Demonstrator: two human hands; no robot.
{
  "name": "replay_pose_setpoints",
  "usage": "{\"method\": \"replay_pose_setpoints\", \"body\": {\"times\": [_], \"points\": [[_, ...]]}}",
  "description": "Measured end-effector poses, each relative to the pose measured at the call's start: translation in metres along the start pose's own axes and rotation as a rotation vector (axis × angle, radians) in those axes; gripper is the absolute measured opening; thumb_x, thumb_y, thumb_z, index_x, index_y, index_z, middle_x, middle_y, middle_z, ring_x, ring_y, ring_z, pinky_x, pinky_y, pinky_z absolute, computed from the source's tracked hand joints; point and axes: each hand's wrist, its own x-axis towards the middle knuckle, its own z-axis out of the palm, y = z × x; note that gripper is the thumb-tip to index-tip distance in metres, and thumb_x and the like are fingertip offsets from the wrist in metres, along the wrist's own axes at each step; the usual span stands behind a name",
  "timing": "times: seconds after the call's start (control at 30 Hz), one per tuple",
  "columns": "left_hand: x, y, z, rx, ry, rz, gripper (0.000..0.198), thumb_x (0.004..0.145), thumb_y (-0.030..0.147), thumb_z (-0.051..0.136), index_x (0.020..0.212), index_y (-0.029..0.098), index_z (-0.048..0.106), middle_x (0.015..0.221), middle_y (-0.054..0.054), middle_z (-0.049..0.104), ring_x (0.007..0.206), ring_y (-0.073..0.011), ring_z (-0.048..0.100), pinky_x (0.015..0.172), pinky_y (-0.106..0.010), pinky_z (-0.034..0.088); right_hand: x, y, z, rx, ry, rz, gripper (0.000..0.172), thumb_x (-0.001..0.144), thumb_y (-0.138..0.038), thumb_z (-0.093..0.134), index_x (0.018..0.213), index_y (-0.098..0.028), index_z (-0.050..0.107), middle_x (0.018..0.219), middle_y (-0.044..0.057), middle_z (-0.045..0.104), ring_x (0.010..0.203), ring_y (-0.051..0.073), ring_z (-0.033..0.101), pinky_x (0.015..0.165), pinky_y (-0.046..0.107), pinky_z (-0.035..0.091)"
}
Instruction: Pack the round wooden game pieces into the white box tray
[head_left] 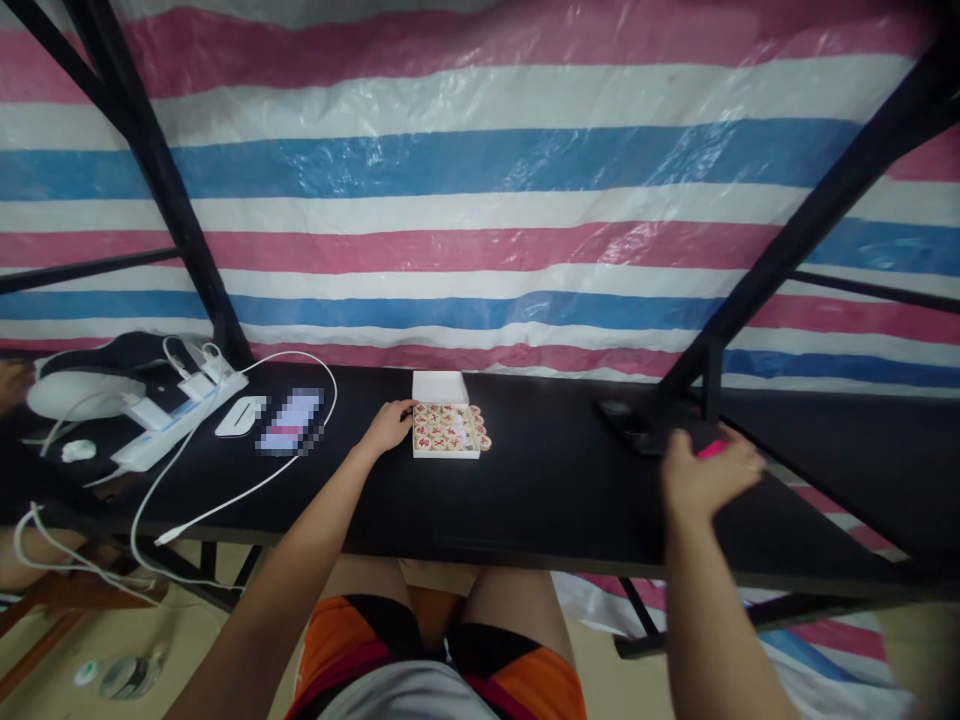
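Note:
A white box lies on the black table, filled with round cream Chinese chess pieces with red characters. Several more pieces stick out along its right side. Behind the box stands its white lid or flap. My left hand is at the box's left edge, fingertips closed on its far left corner. Over to the right, my right hand is blurred, with its thumb and fingers around a black-and-pink object whose kind I cannot make out.
A dark phone-like device lies near the right frame post. Leftward are a blurred-out phone, a white case, a power strip and a looping white cable. Another person's arm shows at far left. Black metal posts flank the table.

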Motion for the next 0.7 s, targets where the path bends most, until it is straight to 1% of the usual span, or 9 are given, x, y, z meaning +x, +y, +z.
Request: {"method": "replay_pose_setpoints", "body": {"times": [0.07,0.1,0.13,0.23,0.3,0.43,0.57,0.63,0.7], "points": [[0.001,-0.001,0.001,0.001,0.001,-0.001,0.038,0.084,0.016,0.05,0.12,0.016,0.061,0.107,-0.009,0.068,0.099,-0.0203,0.061,0.096,-0.033,0.043,0.027,0.04,-0.01,-0.168,0.04,0.26,0.072,0.064,-0.034,0.071,0.128,-0.009,0.048,0.125,0.033,0.047,0.12,0.044,0.042,0.09,0.058,0.036],[0.001,-0.001,0.001,-0.002,0.001,-0.003,0.038,0.084,0.016,0.05,0.12,0.015,0.061,0.107,-0.009,0.067,0.099,-0.0204,0.061,0.096,-0.033,0.043,0.037,0.058,-0.012,-0.226,-0.015,0.324,0.075,0.063,-0.037,0.073,0.128,-0.01,0.049,0.125,0.035,0.046,0.121,0.046,0.041,0.087,0.06,0.037],[0.001,-0.001,0.001,-0.007,-0.001,-0.006,0.038,0.084,0.016,0.05,0.12,0.016,0.061,0.107,-0.009,0.067,0.099,-0.0203,0.061,0.095,-0.033,0.043,0.045,0.073,-0.012,-0.279,-0.084,0.349,0.071,0.062,-0.04,0.072,0.125,-0.012,0.053,0.124,0.035,0.046,0.121,0.047,0.042,0.085,0.06,0.037],[-0.001,0.001,0.0,-0.017,-0.004,-0.019,0.039,0.083,0.017,0.051,0.12,0.017,0.061,0.106,-0.008,0.067,0.098,-0.0197,0.061,0.094,-0.032,0.044,0.058,0.101,-0.008,-0.358,-0.205,0.357,0.035,0.065,-0.035,0.064,0.097,-0.022,0.07,0.113,0.031,0.056,0.112,0.046,0.051,0.076,0.058,0.039],[-0.002,0.002,-0.001,-0.015,0.003,-0.021,0.039,0.083,0.016,0.05,0.12,0.017,0.061,0.105,-0.008,0.068,0.097,-0.0197,0.061,0.093,-0.032,0.045,0.061,0.107,-0.007,-0.328,-0.24,0.314,0.027,0.066,-0.034,0.059,0.087,-0.023,0.072,0.099,0.027,0.063,0.104,0.044,0.056,0.071,0.055,0.04],[-0.003,0.004,-0.002,-0.025,0.007,-0.018,0.039,0.083,0.015,0.05,0.12,0.018,0.062,0.105,-0.008,0.068,0.097,-0.0193,0.061,0.093,-0.032,0.045,0.065,0.1,-0.013,-0.184,-0.178,0.224,0.034,0.064,-0.031,0.055,0.088,-0.018,0.073,0.086,0.024,0.067,0.094,0.038,0.062,0.072,0.049,0.043],[-0.002,0.003,-0.001,-0.014,0.0,-0.02,0.038,0.083,0.015,0.051,0.12,0.018,0.062,0.106,-0.007,0.068,0.097,-0.0191,0.061,0.093,-0.032,0.044,0.075,0.093,-0.016,0.22,-0.024,0.39,0.043,0.064,-0.034,0.054,0.099,-0.014,0.07,0.097,0.024,0.067,0.083,0.031,0.065,0.067,0.045,0.047],[-0.001,0.002,-0.001,-0.008,0.002,-0.021,0.038,0.083,0.016,0.051,0.12,0.018,0.062,0.107,-0.007,0.068,0.098,-0.019,0.061,0.094,-0.031,0.044,0.079,0.095,-0.015,0.354,-0.05,0.48,0.047,0.064,-0.036,0.056,0.102,-0.011,0.068,0.102,0.028,0.065,0.077,0.03,0.065,0.062,0.045,0.048],[-0.001,0.002,-0.001,-0.005,0.0,-0.021,0.038,0.083,0.016,0.051,0.12,0.018,0.062,0.106,-0.007,0.068,0.098,-0.0189,0.061,0.095,-0.031,0.044,0.082,0.1,-0.013,0.292,-0.108,0.42,0.043,0.065,-0.04,0.058,0.095,-0.011,0.069,0.09,0.028,0.066,0.068,0.029,0.065,0.056,0.045,0.047]]}}
